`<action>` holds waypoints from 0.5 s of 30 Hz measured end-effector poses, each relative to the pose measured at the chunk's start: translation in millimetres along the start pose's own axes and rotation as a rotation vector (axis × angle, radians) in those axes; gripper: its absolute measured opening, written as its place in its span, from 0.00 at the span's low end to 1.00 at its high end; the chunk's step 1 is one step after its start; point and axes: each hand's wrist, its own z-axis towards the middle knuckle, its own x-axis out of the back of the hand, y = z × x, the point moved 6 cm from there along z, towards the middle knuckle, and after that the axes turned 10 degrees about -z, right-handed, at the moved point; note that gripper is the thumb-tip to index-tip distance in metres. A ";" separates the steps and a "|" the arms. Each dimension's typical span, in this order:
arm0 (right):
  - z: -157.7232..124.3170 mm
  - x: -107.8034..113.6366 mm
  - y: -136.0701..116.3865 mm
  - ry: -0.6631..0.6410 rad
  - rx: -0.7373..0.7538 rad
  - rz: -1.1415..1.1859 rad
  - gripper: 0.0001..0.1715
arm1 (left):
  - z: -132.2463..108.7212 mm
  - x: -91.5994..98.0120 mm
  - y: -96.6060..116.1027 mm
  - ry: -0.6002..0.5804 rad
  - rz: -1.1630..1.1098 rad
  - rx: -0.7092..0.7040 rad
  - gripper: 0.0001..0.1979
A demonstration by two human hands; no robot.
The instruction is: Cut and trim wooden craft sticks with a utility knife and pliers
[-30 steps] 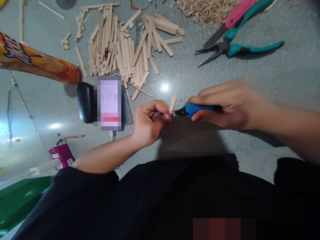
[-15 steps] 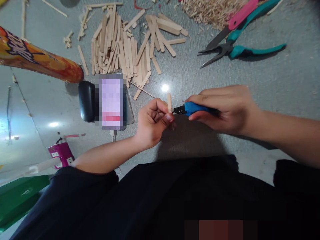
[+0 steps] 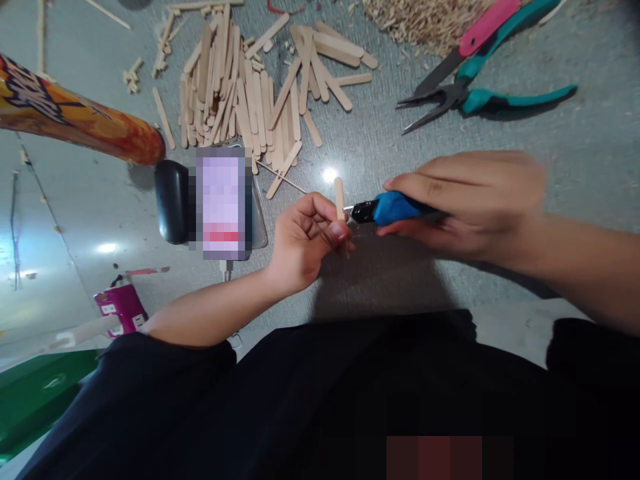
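My left hand [image 3: 305, 243] pinches a short wooden craft stick [image 3: 340, 198] upright between thumb and fingers. Beside it on the right, my right hand [image 3: 470, 200] is closed round a blue-handled cutter [image 3: 387, 209]. The cutter's dark jaws touch the stick's right edge, just above my left fingertips. Both hands hover over the grey floor, in front of my black-clothed lap.
A heap of wooden craft sticks [image 3: 250, 93] lies ahead, wood chips [image 3: 425, 20] beyond. Teal-handled pliers [image 3: 470, 97] and pink-handled scissors [image 3: 465, 43] lie at upper right. A phone [image 3: 223, 203] on a dark stand, an orange tube [image 3: 75, 120] and a magenta box [image 3: 117, 307] sit left.
The stick has turned from showing its flat face to standing edge-on. My right hand and the cutter have risen slightly, jaws still at the stick.
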 end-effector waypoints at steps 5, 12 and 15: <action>0.3 -3.2 -0.7 -0.047 -0.006 -0.003 0.27 | 0.9 0.4 3.7 -0.010 -0.029 -0.029 0.28; -0.1 -6.6 2.1 -0.106 -0.057 0.083 0.26 | 2.2 -0.5 2.0 -0.030 -0.035 -0.023 0.28; 0.4 -7.5 3.0 -0.129 -0.061 0.130 0.25 | 2.7 -1.3 2.4 -0.041 -0.032 -0.032 0.27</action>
